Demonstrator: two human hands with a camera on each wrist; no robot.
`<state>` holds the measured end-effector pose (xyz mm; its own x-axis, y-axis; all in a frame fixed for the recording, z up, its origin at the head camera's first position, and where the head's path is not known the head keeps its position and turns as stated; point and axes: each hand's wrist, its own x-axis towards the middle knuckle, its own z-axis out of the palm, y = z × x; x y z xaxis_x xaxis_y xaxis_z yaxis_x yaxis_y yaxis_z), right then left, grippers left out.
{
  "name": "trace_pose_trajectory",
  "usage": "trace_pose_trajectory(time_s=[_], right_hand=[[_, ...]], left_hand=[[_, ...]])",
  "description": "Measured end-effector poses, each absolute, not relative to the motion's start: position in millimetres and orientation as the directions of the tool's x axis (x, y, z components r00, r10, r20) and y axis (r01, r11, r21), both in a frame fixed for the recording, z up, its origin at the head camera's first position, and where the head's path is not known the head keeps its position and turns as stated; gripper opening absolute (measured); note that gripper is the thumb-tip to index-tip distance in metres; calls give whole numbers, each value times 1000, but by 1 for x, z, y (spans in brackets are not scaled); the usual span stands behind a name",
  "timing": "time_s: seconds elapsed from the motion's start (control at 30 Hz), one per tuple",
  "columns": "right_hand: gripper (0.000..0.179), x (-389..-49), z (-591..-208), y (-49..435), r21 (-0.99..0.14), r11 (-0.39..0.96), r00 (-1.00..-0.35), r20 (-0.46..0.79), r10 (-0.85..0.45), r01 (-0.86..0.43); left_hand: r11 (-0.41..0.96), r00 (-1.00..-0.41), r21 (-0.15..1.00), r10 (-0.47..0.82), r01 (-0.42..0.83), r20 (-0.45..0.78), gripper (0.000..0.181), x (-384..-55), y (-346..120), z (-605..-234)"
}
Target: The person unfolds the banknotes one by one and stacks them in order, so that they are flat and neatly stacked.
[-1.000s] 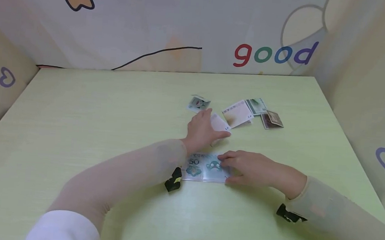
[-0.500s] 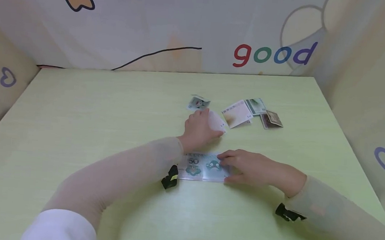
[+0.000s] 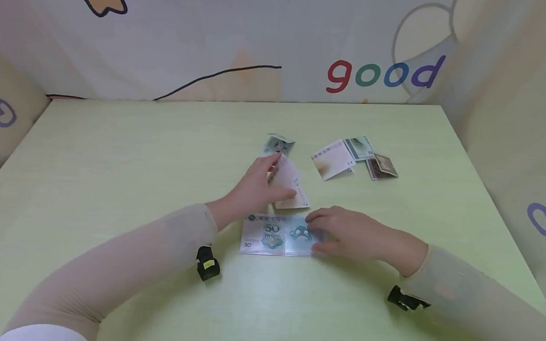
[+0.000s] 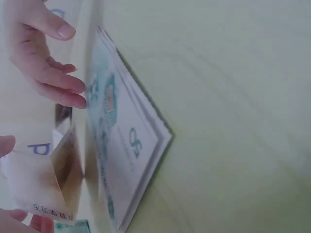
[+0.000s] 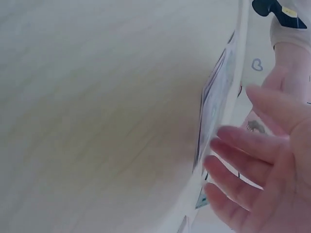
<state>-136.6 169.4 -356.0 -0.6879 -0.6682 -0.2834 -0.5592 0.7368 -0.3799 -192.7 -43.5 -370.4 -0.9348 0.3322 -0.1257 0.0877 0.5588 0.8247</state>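
My left hand [image 3: 254, 185] pinches a folded pale banknote [image 3: 288, 178] between thumb and fingers, just behind a stack of play banknotes [image 3: 260, 239]. In the left wrist view, the folded note [image 4: 31, 182] is creased into a tent shape, with brown shading on its inner side. The stack lies flat, its top note printed with a green 50 and a cartoon figure. My right hand [image 3: 359, 239] rests at the stack's right end, its fingers loosely extended. In the right wrist view, those fingers [image 5: 243, 167] are relaxed and slightly spread, and the stack's layered edge shows beside them.
Behind the hands lie more folded notes: a green one [image 3: 279, 145], a pale one [image 3: 334, 159], another green one [image 3: 359, 147] and a brown one [image 3: 382, 167]. Printed cloth walls [image 3: 192, 35] border the pale green table [image 3: 135, 143].
My left hand has drawn left and slightly toward me, bringing the folded pale note away from the other pale one. More of the stack's left end shows. The right hand has stayed nearly still.
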Motion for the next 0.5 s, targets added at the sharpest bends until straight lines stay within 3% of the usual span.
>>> trace_pose_trajectory(time_s=[0.23,0.5], right_hand=[[42,-147,-347,169,-481,769,-842,-107,-529,-422],[66,-156,-353,166,-594,700,-842,-70,-535,-395]], left_hand=[[464,-929,883,353,73,-108,87,-182,-61,-361],[401,-917,910,393,101,-71,85,-171,-70,-360]])
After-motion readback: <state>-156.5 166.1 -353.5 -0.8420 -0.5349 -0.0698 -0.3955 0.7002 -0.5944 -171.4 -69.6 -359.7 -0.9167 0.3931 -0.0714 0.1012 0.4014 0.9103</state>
